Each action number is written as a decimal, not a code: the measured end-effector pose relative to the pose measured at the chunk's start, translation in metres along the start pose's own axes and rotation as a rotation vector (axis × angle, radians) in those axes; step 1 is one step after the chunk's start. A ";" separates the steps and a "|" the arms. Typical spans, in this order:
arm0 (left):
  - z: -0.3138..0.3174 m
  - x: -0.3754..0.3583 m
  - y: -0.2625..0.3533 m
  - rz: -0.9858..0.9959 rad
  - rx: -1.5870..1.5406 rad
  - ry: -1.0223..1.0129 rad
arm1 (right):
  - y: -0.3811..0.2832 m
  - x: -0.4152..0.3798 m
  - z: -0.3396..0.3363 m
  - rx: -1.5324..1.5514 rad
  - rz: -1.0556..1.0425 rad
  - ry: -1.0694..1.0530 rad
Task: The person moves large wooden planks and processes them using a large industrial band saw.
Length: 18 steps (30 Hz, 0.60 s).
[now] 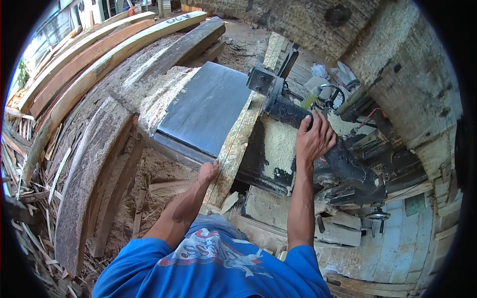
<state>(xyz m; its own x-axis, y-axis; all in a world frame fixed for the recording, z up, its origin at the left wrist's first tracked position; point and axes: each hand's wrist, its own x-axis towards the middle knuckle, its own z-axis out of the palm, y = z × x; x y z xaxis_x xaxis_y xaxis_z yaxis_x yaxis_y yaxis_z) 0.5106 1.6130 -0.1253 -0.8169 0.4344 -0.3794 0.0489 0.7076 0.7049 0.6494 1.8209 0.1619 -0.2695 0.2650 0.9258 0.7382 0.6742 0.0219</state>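
Note:
My left hand (208, 171) is closed at the near left edge of a long, rough wooden plank (231, 151); its fingertips are partly hidden. The plank lies along the right side of a smooth steel table (206, 104), its far end beside a dark metal block (261, 79). My right hand (316, 136) is curled over the black arm (288, 111) of a large woodworking machine, with its fingers bent over the top. Pale sawdust (279, 144) coats the machine between the plank and my right forearm.
Curved timbers (119, 54) are stacked at the far left, and a thick curved beam (92, 169) lies nearer. Wood offcuts and sawdust litter the ground. Handwheels (378, 216) stick out on the right. A large weathered wooden beam (308, 22) crosses the top.

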 end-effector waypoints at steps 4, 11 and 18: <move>-0.008 -0.048 -0.010 -0.079 0.034 -0.026 | -0.006 -0.016 -0.010 0.069 0.000 -0.069; -0.019 -0.146 -0.061 -0.104 0.015 -0.011 | -0.050 -0.138 -0.062 0.347 0.145 -0.434; -0.030 -0.241 -0.133 -0.044 0.042 -0.020 | -0.095 -0.327 -0.130 0.786 0.737 -1.347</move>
<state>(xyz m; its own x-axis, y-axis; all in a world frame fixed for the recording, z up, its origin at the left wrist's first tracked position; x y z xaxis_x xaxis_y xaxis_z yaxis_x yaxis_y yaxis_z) 0.6837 1.3977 -0.1097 -0.8072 0.4130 -0.4218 0.0375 0.7490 0.6615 0.7477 1.5806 -0.0938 -0.6305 0.7174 -0.2964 0.5900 0.1949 -0.7835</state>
